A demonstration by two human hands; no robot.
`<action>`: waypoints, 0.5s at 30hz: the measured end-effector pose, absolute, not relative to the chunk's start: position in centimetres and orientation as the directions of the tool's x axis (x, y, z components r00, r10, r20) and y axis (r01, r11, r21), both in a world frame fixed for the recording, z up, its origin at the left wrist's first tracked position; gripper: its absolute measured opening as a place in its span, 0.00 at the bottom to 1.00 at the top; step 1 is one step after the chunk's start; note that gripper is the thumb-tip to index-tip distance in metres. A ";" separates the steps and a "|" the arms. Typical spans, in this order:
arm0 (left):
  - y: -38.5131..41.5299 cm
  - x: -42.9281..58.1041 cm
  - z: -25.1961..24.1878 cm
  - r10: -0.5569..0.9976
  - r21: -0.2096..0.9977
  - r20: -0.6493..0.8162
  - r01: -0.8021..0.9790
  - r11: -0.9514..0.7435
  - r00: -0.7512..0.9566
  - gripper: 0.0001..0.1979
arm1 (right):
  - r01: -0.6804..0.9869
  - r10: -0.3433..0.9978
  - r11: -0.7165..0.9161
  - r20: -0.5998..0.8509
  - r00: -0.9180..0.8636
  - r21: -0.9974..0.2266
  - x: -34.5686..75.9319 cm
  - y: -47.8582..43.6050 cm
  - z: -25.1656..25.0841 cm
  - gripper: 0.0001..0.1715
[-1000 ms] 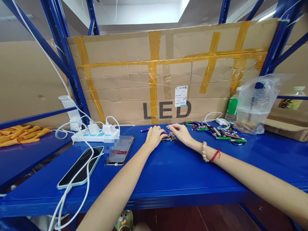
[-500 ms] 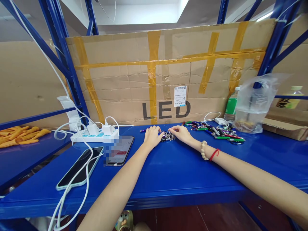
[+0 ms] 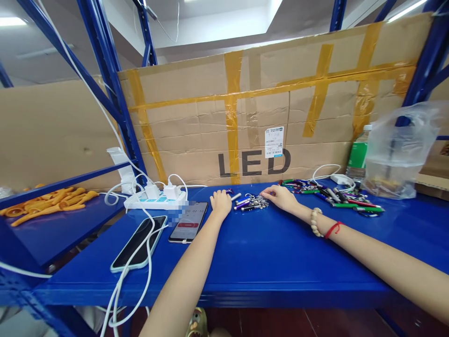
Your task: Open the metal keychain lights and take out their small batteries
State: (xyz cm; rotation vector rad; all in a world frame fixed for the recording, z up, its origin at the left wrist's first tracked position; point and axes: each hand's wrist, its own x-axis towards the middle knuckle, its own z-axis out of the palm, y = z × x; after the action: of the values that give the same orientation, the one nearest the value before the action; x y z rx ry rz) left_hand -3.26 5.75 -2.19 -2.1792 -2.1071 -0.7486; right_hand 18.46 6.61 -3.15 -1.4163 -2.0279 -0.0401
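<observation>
A small pile of slim metallic tubes (image 3: 247, 204) with keychain clasps lies on the blue shelf between my hands; silver, purple and black ones show. My left hand (image 3: 221, 204) rests palm down at the pile's left edge, fingers bent and apart. A silver tube (image 3: 236, 197) lies against its right side, and a darker one shows just behind it. On the other side, my right hand (image 3: 283, 198) pinches thumb and fingertips together beside the metal clasps (image 3: 260, 201); whatever is between them is too small to make out. A bead bracelet and a red string circle my right wrist.
Right of my hands is a larger heap of coloured tubes (image 3: 336, 195), backed by a white cable, a bottle (image 3: 358, 154) and a plastic bag (image 3: 396, 159). To the left are two phones (image 3: 140, 243), a power strip (image 3: 157, 202) and loose cables. A cardboard sheet (image 3: 196, 140) stands behind.
My left hand has drawn away from the pile to the left, uncovering more tubes between the hands. My right hand remains by the clasps. The camera view has tilted and shifted left.
</observation>
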 end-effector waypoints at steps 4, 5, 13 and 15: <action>5.6 -3.2 -2.0 0.933 0.308 0.359 0.946 -0.102 -0.017 0.14 | 0.810 0.827 0.447 0.521 -0.212 -0.380 18.0 6.7 -3.4 0.16; 5.6 -3.1 -2.0 0.932 0.326 0.361 0.940 -0.098 -0.028 0.13 | 0.810 0.827 0.444 0.523 -0.206 -0.382 17.8 6.7 -3.4 0.17; 6.7 -3.4 -1.9 0.949 0.480 0.299 0.875 -0.057 -0.103 0.11 | 0.752 0.796 0.461 0.594 -0.116 -0.471 16.7 6.0 -3.1 0.17; 6.9 -3.5 -1.9 0.960 0.480 0.261 0.876 -0.040 -0.099 0.13 | 0.719 0.778 0.467 0.625 -0.057 -0.515 16.4 5.6 -2.8 0.17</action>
State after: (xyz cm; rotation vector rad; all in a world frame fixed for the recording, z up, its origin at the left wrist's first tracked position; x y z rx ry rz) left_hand -3.54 6.90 -1.85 -2.2037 -2.2745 -0.9072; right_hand 16.42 5.59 -2.83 -1.2724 -1.7928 0.0808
